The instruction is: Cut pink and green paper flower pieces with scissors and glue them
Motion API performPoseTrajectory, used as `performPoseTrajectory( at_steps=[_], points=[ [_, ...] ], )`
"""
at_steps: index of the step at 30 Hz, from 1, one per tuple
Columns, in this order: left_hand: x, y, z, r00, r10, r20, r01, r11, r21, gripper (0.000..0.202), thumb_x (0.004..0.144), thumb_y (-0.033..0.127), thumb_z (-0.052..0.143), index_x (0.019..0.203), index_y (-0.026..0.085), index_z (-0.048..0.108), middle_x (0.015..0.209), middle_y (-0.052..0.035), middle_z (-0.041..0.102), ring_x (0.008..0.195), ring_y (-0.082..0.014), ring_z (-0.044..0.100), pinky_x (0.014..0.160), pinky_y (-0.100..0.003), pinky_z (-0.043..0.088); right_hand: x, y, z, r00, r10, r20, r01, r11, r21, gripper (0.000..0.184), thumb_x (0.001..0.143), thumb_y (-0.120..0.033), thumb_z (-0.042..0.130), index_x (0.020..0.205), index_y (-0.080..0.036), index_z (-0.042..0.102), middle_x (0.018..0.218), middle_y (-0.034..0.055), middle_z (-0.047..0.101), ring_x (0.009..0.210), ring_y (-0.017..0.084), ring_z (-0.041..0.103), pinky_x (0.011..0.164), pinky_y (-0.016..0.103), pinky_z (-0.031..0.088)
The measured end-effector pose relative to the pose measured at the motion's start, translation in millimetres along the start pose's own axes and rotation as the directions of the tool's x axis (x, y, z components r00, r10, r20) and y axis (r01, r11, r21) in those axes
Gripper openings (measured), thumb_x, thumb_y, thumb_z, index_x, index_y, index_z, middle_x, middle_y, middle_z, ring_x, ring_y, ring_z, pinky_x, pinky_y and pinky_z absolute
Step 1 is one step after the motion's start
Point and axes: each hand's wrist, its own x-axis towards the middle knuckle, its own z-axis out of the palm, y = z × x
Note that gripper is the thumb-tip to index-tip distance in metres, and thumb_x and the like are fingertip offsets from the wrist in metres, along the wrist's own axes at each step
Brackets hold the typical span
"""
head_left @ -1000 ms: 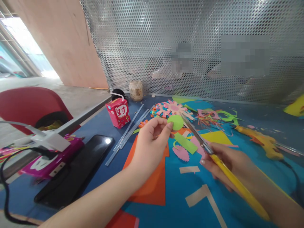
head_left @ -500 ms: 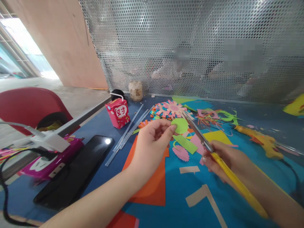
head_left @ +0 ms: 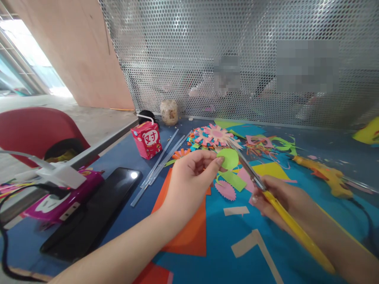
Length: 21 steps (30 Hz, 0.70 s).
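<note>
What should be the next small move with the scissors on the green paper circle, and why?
Probably close the scissors for one short snip. The right hand holds them with the blades at the right edge of the green paper circle, which the left hand pinches above the table.

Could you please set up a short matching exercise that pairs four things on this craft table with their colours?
Things:
1. paper disc in the left hand
2. scissors in the right hand
3. drink carton
4. phone

Colours:
a. black
b. light green
c. red
d. yellow handles

Pairs: 1-b, 2-d, 3-c, 4-a
</note>
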Motion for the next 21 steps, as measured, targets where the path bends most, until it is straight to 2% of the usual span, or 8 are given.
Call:
performPoseTrajectory(
  at_steps=[13, 17, 21],
  points=[
    [0.8, 0.2, -2.0, 0.998, 0.054, -0.035, -0.053, 0.998, 0.039, 0.012, 0.077, 0.024, 0.064, 0.069, 0.015, 0.063, 0.057, 0.0025, 0.057, 0.050, -0.0066, 0.048, 0.049, -0.019, 0.040, -2.0, -11.1, -0.9, 0.995, 0.068, -0.069, -0.063, 0.995, 0.076, 0.031, 0.078, -0.051, 0.058, 0.071, -0.024, 0.046, 0.058, -0.0056, 0.044, 0.047, 0.010, 0.038, 0.044, 0.025, 0.031],
    [2.1, -0.8, -2.6, 0.997, 0.064, -0.053, -0.062, 0.997, 0.040, 0.012, 0.078, 0.025, 0.064, 0.071, 0.015, 0.062, 0.059, 0.0022, 0.057, 0.052, -0.0070, 0.049, 0.050, -0.020, 0.040, -1.7, -13.8, -2.2, 0.997, 0.070, -0.036, -0.068, 0.995, 0.066, 0.031, 0.076, -0.054, 0.057, 0.077, -0.024, 0.048, 0.061, -0.0050, 0.044, 0.049, 0.011, 0.037, 0.045, 0.025, 0.030],
    [3.5, -1.2, -3.1, 0.995, 0.078, -0.061, -0.074, 0.995, 0.065, 0.010, 0.078, 0.023, 0.063, 0.072, 0.015, 0.062, 0.059, 0.0025, 0.057, 0.051, -0.0063, 0.047, 0.050, -0.019, 0.040, -1.9, -13.7, -1.9, 0.994, 0.111, -0.019, -0.109, 0.990, 0.092, 0.032, 0.075, -0.054, 0.057, 0.073, -0.025, 0.043, 0.058, -0.0065, 0.040, 0.047, 0.011, 0.035, 0.044, 0.026, 0.028]
  ],
)
